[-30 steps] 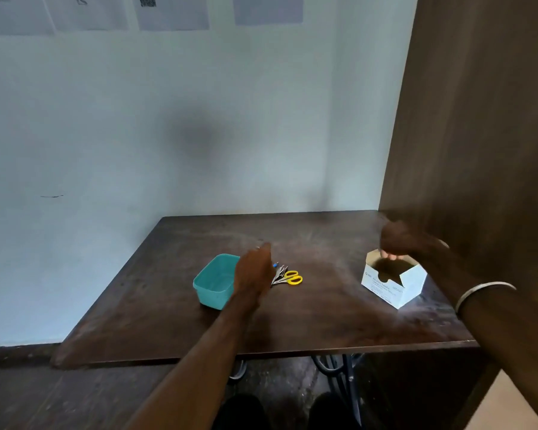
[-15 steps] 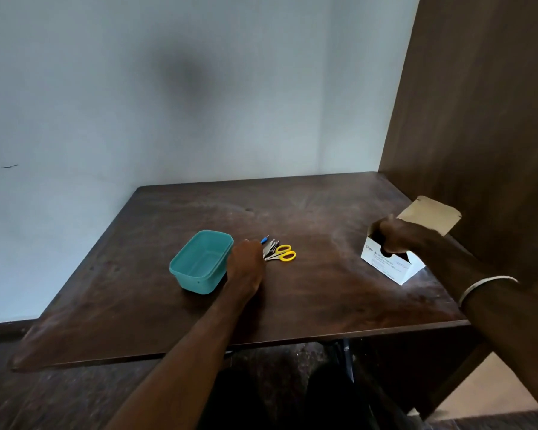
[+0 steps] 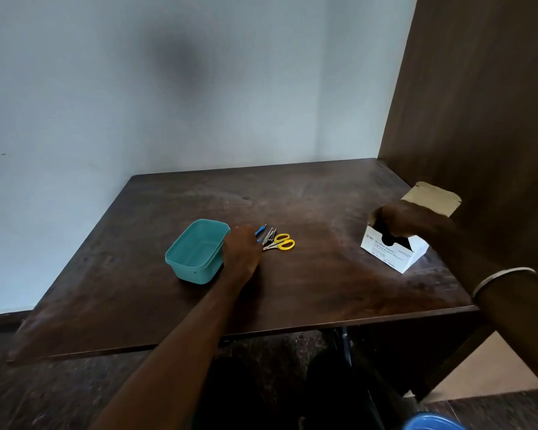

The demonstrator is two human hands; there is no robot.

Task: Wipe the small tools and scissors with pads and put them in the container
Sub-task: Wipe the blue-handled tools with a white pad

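A dark wooden table (image 3: 308,283) carries everything. A teal container (image 3: 196,251) sits open near its middle, nothing inside. At the right edge stands a white pad box (image 3: 393,248), flap up; the right hand (image 3: 407,221) reaches into it, its grip hidden. The left hand (image 3: 241,252) rests beside the container, fingers at the small tools (image 3: 269,235); grip unclear. Yellow-handled scissors (image 3: 283,242) lie against those tools.

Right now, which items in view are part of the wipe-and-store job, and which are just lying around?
Job items:
teal container
yellow-handled scissors
small tools
alcohol swab box, right hand reaching into it
left hand by the tools

Not part of it:
wooden table
blue object at the bottom edge
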